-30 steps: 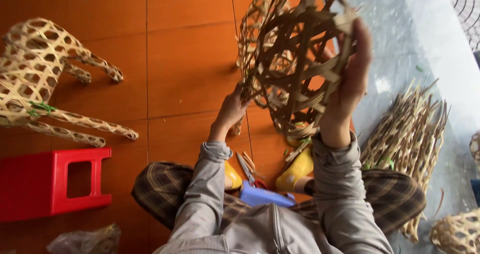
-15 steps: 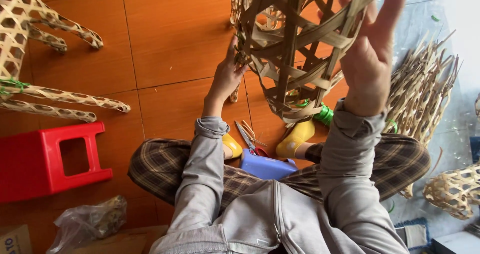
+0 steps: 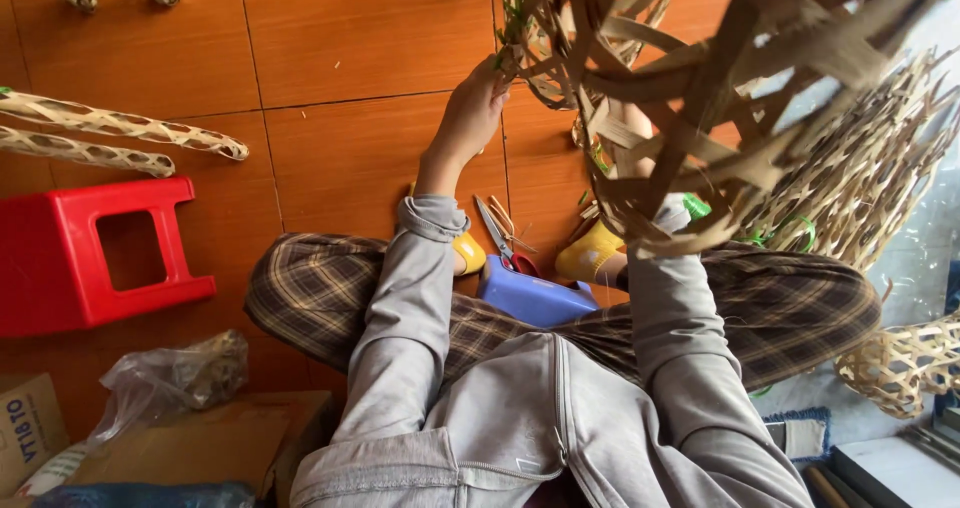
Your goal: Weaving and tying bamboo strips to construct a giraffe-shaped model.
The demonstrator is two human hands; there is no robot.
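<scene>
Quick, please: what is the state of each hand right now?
Left hand: closed, gripping the edge of the open-weave bamboo basket frame.
Right hand: mostly hidden behind the same frame; its state cannot be told.

The left hand (image 3: pixel 468 118) is raised, and its fingers (image 3: pixel 497 68) pinch the edge of an open woven bamboo basket (image 3: pixel 690 98). The right hand is hidden behind the basket. Below the fingers, scissors (image 3: pixel 500 238) lie on a blue stool (image 3: pixel 535 298). Far left of them stands a red stool (image 3: pixel 95 253).
</scene>
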